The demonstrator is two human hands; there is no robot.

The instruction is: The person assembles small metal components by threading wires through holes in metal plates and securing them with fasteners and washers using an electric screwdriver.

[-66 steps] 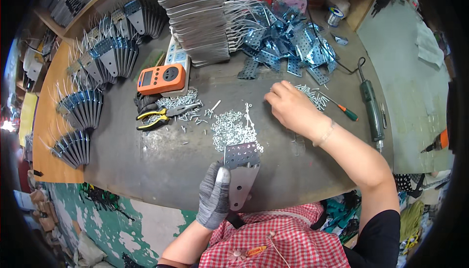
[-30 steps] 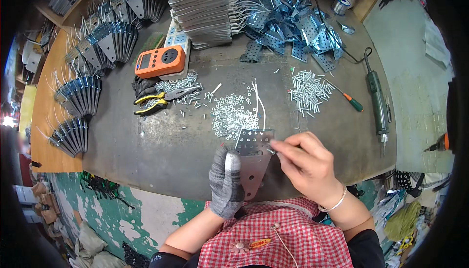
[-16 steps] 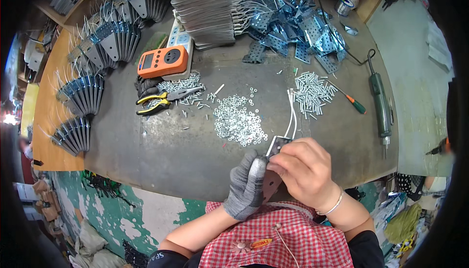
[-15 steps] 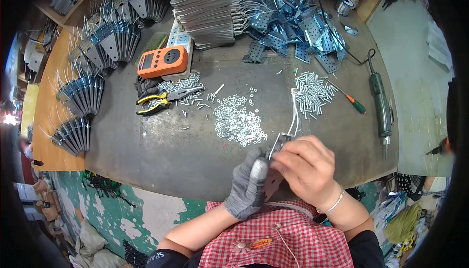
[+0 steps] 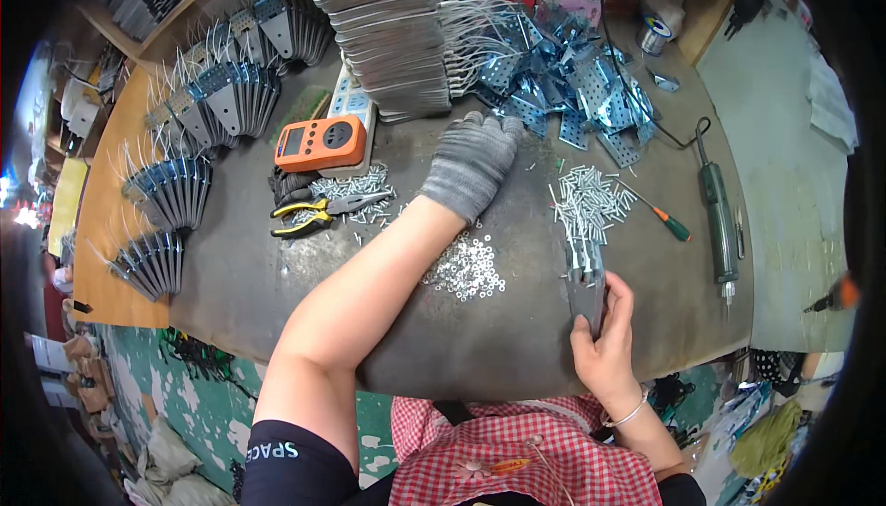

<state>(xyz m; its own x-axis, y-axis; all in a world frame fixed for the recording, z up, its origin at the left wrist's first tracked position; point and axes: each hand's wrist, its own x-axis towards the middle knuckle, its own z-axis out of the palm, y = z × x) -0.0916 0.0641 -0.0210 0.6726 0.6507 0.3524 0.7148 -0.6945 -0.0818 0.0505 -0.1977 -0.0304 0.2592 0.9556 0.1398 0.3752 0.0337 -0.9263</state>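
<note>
Grey plate (image 5: 584, 301) sits between the right fingers (image 5: 623, 299) and thumb (image 5: 582, 338).

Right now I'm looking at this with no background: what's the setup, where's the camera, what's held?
No robot here: a person works with two hands. The view comes from a fisheye camera worn on the head, looking down, so straight edges bend toward the rim.

The right hand, bare, holds a grey metal part with white wires at its far end. The left hand, gloved, reaches to the near edge of the blue plates; its fingertips are too unclear to say whether it grips one.

On the bench lie small metal rings, screws, a screwdriver and pliers. Farther back are an orange meter and a tall stack of metal pieces.
</note>
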